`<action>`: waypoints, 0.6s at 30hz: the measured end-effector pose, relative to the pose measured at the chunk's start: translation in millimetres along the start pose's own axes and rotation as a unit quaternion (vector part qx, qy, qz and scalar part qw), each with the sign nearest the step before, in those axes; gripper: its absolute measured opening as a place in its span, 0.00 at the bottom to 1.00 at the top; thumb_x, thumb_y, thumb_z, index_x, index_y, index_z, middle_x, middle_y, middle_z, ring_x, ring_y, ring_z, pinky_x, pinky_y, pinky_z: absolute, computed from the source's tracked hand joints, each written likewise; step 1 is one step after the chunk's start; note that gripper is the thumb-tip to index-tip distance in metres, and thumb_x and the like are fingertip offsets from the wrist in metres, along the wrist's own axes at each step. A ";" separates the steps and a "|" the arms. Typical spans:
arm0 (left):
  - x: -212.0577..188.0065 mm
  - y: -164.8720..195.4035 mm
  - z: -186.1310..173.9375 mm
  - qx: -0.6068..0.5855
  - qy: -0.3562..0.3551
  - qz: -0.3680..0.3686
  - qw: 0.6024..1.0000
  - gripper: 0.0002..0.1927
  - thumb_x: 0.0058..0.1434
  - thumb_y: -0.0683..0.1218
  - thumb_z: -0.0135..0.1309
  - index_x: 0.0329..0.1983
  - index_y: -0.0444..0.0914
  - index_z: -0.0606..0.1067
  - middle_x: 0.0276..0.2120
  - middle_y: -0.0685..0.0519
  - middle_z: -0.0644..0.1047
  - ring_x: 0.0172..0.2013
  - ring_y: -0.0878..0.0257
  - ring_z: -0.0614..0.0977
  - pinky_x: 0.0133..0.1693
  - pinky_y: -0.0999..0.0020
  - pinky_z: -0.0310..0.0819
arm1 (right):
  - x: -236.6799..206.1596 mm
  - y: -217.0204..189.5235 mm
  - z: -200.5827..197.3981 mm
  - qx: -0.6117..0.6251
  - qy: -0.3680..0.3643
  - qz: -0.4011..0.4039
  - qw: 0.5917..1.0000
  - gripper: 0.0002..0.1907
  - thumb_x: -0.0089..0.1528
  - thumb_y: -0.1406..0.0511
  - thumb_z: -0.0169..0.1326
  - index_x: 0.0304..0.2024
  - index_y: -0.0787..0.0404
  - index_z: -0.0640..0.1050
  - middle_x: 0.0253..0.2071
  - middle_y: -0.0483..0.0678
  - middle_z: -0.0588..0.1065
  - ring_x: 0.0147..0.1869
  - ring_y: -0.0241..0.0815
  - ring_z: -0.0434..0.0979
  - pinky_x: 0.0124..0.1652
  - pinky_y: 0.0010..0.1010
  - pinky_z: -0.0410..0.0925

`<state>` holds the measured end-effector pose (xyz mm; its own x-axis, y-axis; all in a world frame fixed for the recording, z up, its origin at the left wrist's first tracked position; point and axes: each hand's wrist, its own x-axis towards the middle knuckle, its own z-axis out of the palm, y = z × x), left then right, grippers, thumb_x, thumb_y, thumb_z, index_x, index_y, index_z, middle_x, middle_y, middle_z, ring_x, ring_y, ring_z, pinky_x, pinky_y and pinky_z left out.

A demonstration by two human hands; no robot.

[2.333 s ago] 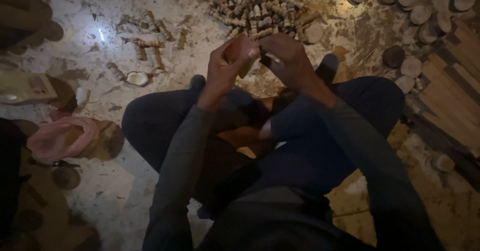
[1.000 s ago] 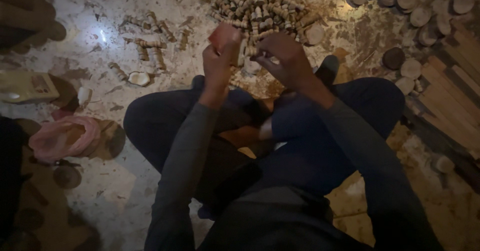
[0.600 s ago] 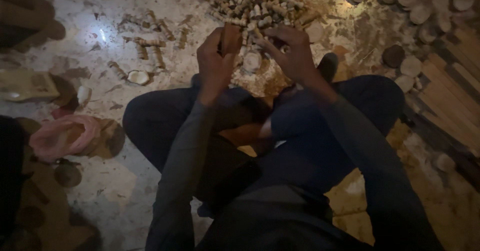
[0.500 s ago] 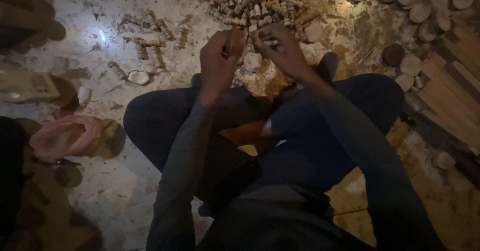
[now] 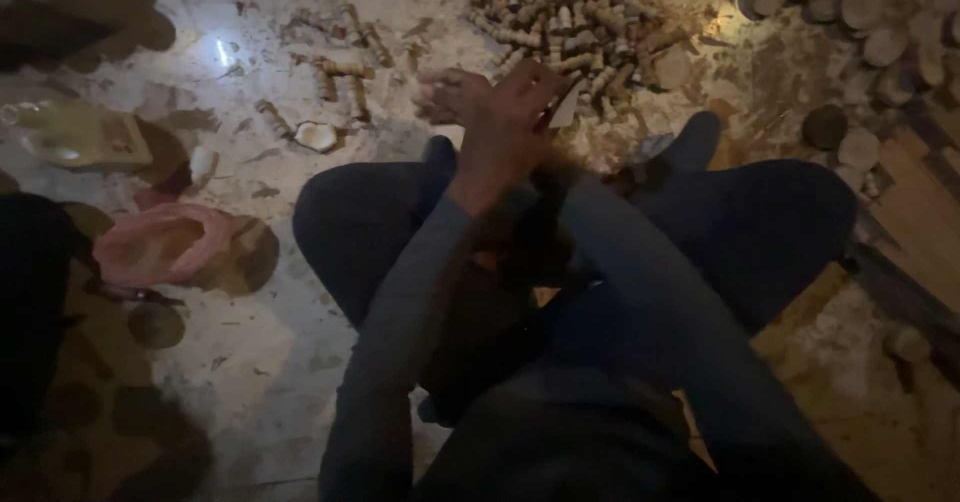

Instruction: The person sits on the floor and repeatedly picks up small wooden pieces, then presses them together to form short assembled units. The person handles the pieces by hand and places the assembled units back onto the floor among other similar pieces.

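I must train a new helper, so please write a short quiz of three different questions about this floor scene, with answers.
1. True or false: the heap of short pale wooden pegs lies on the stone floor beyond the hands.
2. Which thing lies at the picture's left? A) pink plastic bag B) blue metal bucket C) white ceramic plate
3. Fill in: the round wooden discs lie at the picture's upper ____.

Key
1. True. The left hand covers most of the right hand, and the heap is just past them.
2. A.
3. Right. Whether the hands grip anything is blurred.
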<state>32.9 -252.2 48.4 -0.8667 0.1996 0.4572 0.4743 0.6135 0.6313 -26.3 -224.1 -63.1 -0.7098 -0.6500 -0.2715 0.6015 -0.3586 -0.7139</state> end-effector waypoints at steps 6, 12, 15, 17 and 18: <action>4.0 -8.4 -22.4 -0.047 0.046 -0.065 0.996 0.21 0.59 0.36 0.63 0.56 0.37 0.76 0.49 0.46 0.76 0.45 0.52 0.82 0.41 0.55 0.80 | 16.8 20.6 8.7 -0.307 0.079 -0.087 0.944 0.25 0.67 0.61 0.60 0.64 0.63 0.71 0.52 0.52 0.79 0.52 0.43 0.82 0.48 0.38 0.76; 0.9 -19.9 -75.8 0.064 0.216 -0.088 0.970 0.10 0.70 0.45 0.62 0.51 0.36 0.78 0.44 0.44 0.79 0.44 0.48 0.83 0.44 0.52 0.78 | -35.4 9.7 -46.7 -0.491 0.058 -0.130 0.859 0.16 0.67 0.61 0.60 0.52 0.65 0.78 0.45 0.55 0.80 0.48 0.46 0.83 0.47 0.39 0.75; -2.4 -22.0 -93.3 -0.014 0.200 -0.099 0.975 0.09 0.75 0.47 0.60 0.51 0.36 0.80 0.42 0.46 0.80 0.41 0.51 0.85 0.41 0.54 0.78 | -63.2 -12.4 -60.2 -0.508 0.046 -0.096 0.855 0.14 0.72 0.60 0.55 0.51 0.65 0.78 0.45 0.54 0.78 0.47 0.48 0.82 0.47 0.39 0.75; -1.7 -22.2 -94.6 -0.020 0.173 -0.084 0.981 0.09 0.75 0.46 0.60 0.52 0.36 0.79 0.44 0.46 0.79 0.42 0.51 0.85 0.42 0.54 0.79 | -66.3 -18.5 -59.6 -0.573 0.046 -0.163 0.802 0.15 0.71 0.61 0.56 0.52 0.66 0.79 0.47 0.55 0.78 0.49 0.51 0.79 0.46 0.43 0.73; -0.9 -22.0 -92.9 -0.008 0.152 -0.077 0.985 0.09 0.75 0.45 0.60 0.52 0.36 0.78 0.45 0.46 0.78 0.42 0.51 0.84 0.42 0.55 0.80 | -66.1 -19.3 -59.7 -0.585 0.050 -0.155 0.794 0.15 0.71 0.60 0.56 0.52 0.66 0.79 0.47 0.56 0.78 0.49 0.53 0.79 0.46 0.45 0.72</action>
<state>37.6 -336.8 92.2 -0.8435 -0.1341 0.5201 0.3458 0.6054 0.7169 -12.8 -134.2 -70.0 -0.8176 -0.5752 0.0265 -0.3198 0.4153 -0.8516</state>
